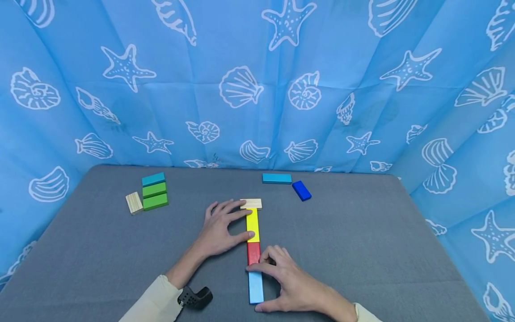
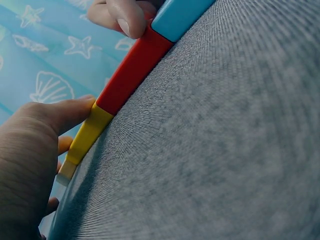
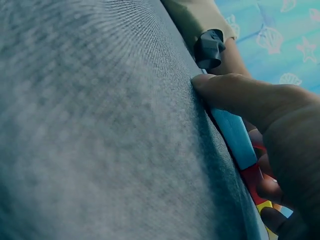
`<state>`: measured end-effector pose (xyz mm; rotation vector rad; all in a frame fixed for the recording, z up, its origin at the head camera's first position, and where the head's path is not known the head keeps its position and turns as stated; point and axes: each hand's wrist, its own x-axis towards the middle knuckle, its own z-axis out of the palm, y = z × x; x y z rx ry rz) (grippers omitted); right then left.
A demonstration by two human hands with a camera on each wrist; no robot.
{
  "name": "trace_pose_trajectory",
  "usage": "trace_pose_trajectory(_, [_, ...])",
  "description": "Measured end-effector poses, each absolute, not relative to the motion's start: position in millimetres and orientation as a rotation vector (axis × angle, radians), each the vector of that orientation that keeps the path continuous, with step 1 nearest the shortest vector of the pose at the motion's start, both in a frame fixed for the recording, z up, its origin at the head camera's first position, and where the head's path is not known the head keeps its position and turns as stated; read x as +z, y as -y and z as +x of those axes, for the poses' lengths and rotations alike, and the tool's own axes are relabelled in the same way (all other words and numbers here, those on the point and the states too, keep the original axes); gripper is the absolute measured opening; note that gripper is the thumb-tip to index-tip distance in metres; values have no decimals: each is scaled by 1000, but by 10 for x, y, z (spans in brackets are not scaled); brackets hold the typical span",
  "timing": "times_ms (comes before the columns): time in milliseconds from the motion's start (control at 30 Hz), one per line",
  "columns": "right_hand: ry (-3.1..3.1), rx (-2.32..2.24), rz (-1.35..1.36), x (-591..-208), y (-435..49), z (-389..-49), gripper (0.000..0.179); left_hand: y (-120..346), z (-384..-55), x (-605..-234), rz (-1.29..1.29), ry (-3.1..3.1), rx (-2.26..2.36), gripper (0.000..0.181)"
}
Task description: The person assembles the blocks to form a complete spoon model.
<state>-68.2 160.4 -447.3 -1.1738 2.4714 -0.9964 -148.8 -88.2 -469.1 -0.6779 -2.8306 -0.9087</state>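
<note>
In the head view a row of blocks runs toward me: a light blue block (image 1: 255,288) nearest, then a red block (image 1: 253,253) and a yellow block (image 1: 252,226). A plain wooden block (image 1: 253,204) lies crosswise at the far end. My left hand (image 1: 219,230) comes from the left, its extended thumb and fingers touching the yellow block and the wooden one. With thumb at the near end and index finger by the red joint, my right hand (image 1: 295,284) pinches the light blue block lengthwise. Its other fingers curl beside the red block.
At the back left lie a teal block (image 1: 153,179), two green blocks (image 1: 155,201) and a wooden block (image 1: 134,203). Another teal block (image 1: 276,179) and a dark blue block (image 1: 301,191) lie at the back right. A blue patterned curtain (image 1: 257,89) borders the grey table (image 1: 362,232).
</note>
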Motion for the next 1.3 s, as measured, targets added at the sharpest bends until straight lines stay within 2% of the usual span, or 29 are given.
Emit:
trace_pose_trajectory(200, [-2476, -1057, -1127, -4410, -1615, -727, 66, 888, -1494, -4694, -681, 2835, -913, 62])
trace_pose_trajectory(333, [-2538, -1162, -1056, -4343, -1646, -884, 62, 893, -1496, -4687, -680, 2835, -915, 61])
trace_pose_trajectory(600, [-2717, -1423, -846, -4325, -1692, -1488, 47, 901, -1500, -4684, -682, 2845, -925, 62])
trace_pose_trajectory(800, [-2888, -1496, -676, -4291, -1746, -1970, 45, 898, -1509, -4690, -698, 2837, -946, 62])
trace_pose_trajectory(1033, [-2982, -1392, -537, -4284, -1839, -2453, 46, 902, -1509, -4689, -691, 2837, -959, 61])
trace_pose_trajectory(1300, [-2984, -1112, -503, -4286, -1855, -2689, 49, 903, -1507, -4701, -698, 2835, -963, 61])
